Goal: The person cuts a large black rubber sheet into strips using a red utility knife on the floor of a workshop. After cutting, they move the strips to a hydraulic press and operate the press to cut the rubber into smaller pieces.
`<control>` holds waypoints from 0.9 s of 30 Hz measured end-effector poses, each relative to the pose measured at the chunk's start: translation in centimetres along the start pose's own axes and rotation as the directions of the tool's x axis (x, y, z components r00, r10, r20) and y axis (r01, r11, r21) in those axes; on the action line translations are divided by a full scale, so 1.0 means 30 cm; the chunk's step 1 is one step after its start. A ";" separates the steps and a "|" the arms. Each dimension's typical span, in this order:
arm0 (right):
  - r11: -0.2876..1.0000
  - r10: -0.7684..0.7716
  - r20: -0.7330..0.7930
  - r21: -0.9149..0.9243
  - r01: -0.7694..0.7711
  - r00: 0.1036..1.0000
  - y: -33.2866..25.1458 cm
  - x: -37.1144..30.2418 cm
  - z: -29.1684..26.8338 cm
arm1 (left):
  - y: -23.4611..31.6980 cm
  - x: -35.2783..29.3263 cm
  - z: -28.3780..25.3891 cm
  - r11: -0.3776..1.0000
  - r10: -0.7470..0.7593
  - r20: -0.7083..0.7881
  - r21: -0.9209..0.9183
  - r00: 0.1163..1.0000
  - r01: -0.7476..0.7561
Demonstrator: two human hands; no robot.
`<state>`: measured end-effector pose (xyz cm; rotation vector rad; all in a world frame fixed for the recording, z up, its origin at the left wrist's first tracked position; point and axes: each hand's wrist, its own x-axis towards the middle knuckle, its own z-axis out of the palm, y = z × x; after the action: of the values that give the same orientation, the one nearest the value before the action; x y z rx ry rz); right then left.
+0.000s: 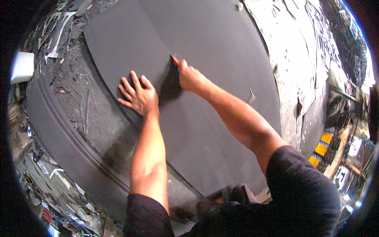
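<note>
A large dark grey sheet (221,43) lies spread out beneath both arms. My left hand (140,96) is pressed flat on it near its left edge, fingers spread, holding nothing. Just to the right and farther off, my right hand (192,78) is closed around a red-handled knife (176,61), most of its handle hidden in the fist. The knife's dark tip touches the sheet. From the tip a faint straight line runs away toward the far edge, and another thin line shows in the sheet on the near side of my right hand.
A narrower dark strip with grooves (75,126) curves along the left. Scraps and offcuts (59,177) litter the ground beyond it, with a white block (23,68) at far left. Pale, torn sheeting (290,51) borders the right side. Yellow items (321,148) sit at lower right.
</note>
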<state>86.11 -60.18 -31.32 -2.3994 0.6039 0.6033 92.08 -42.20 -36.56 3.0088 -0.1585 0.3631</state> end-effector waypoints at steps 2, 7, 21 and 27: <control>0.995 0.074 0.006 0.071 -0.075 0.997 0.125 -0.275 0.110 | 0.012 -0.001 0.018 1.000 0.007 -0.024 -0.012 1.000 -0.007; 0.931 0.356 0.229 -0.003 -0.365 0.906 0.377 -0.975 0.398 | 0.031 0.000 0.028 0.997 0.026 -0.075 -0.072 0.997 -0.031; 0.969 0.218 0.056 0.105 -0.222 0.974 0.426 -0.987 0.459 | -0.142 -1.784 -0.808 0.944 0.310 0.883 -0.242 0.352 -0.225; 0.985 0.127 -0.038 0.123 -0.122 0.991 0.424 -0.967 0.443 | -0.140 -1.932 -0.818 0.968 0.244 0.861 -0.190 0.446 -0.161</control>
<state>52.51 -53.03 -30.67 -2.2802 0.7925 0.5497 30.90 -29.90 -27.28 2.7317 -0.5943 -1.2275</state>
